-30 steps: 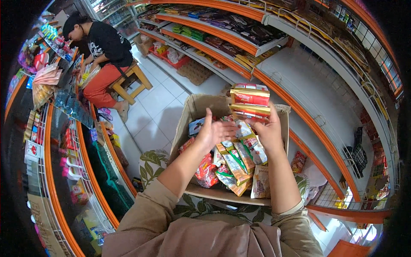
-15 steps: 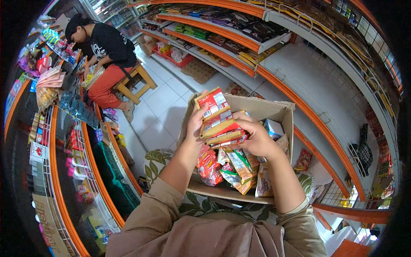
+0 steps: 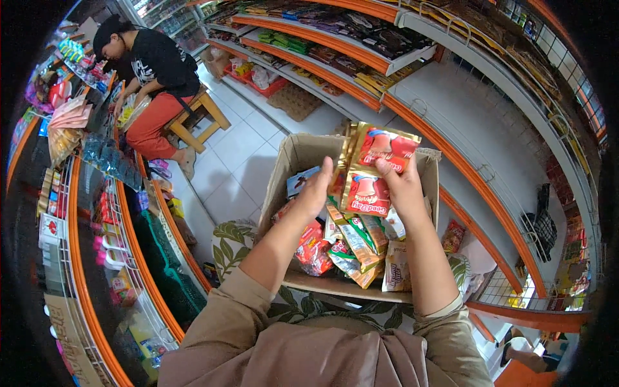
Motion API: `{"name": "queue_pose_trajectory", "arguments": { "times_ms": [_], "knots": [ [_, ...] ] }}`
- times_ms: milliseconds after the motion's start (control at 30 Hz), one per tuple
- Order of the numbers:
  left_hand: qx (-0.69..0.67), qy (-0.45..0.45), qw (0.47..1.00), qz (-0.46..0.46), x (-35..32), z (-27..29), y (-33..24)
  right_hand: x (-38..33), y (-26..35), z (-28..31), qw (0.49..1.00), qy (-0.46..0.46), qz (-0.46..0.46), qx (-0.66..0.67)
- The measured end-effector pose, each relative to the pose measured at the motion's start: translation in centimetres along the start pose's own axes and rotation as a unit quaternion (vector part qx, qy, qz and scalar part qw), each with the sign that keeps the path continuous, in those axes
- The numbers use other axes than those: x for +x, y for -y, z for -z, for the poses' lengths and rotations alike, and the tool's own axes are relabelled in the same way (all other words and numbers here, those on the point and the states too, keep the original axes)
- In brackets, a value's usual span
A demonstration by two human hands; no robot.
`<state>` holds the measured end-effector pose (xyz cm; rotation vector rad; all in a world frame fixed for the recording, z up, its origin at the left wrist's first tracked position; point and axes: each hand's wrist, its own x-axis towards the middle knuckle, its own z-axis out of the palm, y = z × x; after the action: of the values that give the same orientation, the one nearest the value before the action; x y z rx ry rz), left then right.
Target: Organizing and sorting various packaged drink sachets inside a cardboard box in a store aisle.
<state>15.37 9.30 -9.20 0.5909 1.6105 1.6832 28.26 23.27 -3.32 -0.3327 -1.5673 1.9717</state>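
A folded strip of red and gold drink sachets [image 3: 366,192] is in my right hand [image 3: 404,188], the thumb pressed on its front. Just left of the strip, my left hand [image 3: 314,192] is upright with its fingers stretched out; whether its fingertips touch the sachets' edge is hard to make out. Both hands are above a cardboard box [image 3: 289,278]. Inside it lie red packets [image 3: 313,248], green, white and orange sachets [image 3: 356,244], a cream-coloured pouch [image 3: 395,271] and a blue packet [image 3: 300,180]. My forearms cover parts of the contents.
Orange-edged shelves [image 3: 412,116] with rows of sachets curve along the right. Racks of small goods [image 3: 109,213] line the left. A person in black and red [image 3: 161,84] sits on a wooden stool [image 3: 203,116] at the far left. White tiles [image 3: 235,148] cover the floor.
The sachet strip has turned so its printed fronts show, and it has moved right in my right hand. My left hand has let go of it and opened.
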Motion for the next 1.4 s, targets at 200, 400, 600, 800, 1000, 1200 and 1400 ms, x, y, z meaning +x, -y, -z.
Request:
{"name": "queue_pose_trajectory", "arguments": {
  "times_ms": [200,400,600,800,1000,1200,1400],
  "knots": [
    [0.06,0.041,0.993,-0.092,-2.4,-2.1,-2.0,0.1,0.2,-1.4,0.99,-0.084,-0.109,-0.01],
    [-0.154,-0.012,0.988,-0.019,-1.3,-3.2,0.5,0.0,-2.9,-1.6,0.991,-0.027,-0.132,-0.018],
    [-0.248,-0.004,0.968,0.029,-1.2,-3.4,1.8,0.1,-2.0,-1.4,0.98,-0.019,-0.197,-0.006],
    [-0.254,-0.03,0.965,0.054,-1.8,-4.0,0.7,0.6,-5.3,-0.4,0.982,0.03,-0.071,-0.172],
    [-0.227,-0.016,0.967,0.114,-1.9,-4.1,-0.4,1.0,-5.6,0.6,0.971,-0.035,-0.017,-0.235],
    [-0.11,0.138,0.974,0.139,-1.4,-2.2,0.1,1.5,-1.3,2.7,0.924,0.048,-0.056,-0.374],
    [-0.13,0.168,0.953,0.217,-1.6,-2.2,-0.9,1.7,0.1,4.2,0.905,0.171,-0.293,-0.258]
  ]
}}
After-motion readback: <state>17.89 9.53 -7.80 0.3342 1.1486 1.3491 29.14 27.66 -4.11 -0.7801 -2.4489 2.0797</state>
